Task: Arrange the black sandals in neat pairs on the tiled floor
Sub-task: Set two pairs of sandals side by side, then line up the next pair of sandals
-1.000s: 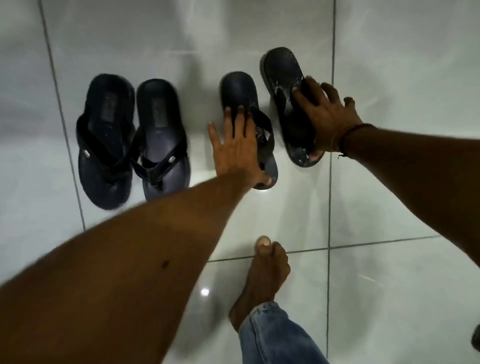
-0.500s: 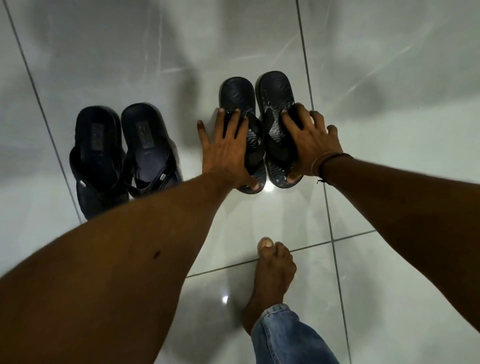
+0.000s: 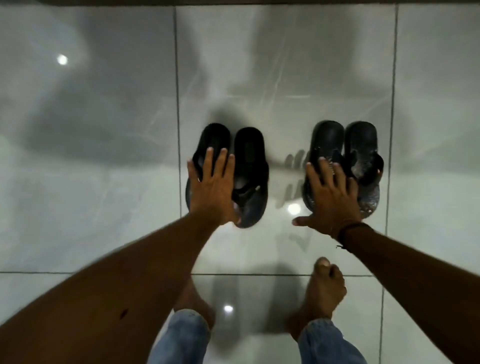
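Two pairs of black sandals stand side by side on the glossy grey tiled floor. The left pair has smooth dark footbeds; my left hand lies flat over its left sandal, fingers spread. The right pair has scuffed, whitish-marked footbeds; my right hand rests flat over its left sandal, fingers spread and thumb out toward the gap between the pairs. Neither hand grips anything. Each sandal touches its partner, toes pointing away from me.
My two bare feet in blue jeans stand just behind the sandals, on the tile joint. A dark strip runs along the far edge of the floor. Ceiling lights reflect off the tiles.
My left hand has moved from the right pair onto the left pair. My right hand has shifted to the right pair's left sandal. The view has swung so both pairs sit farther right.
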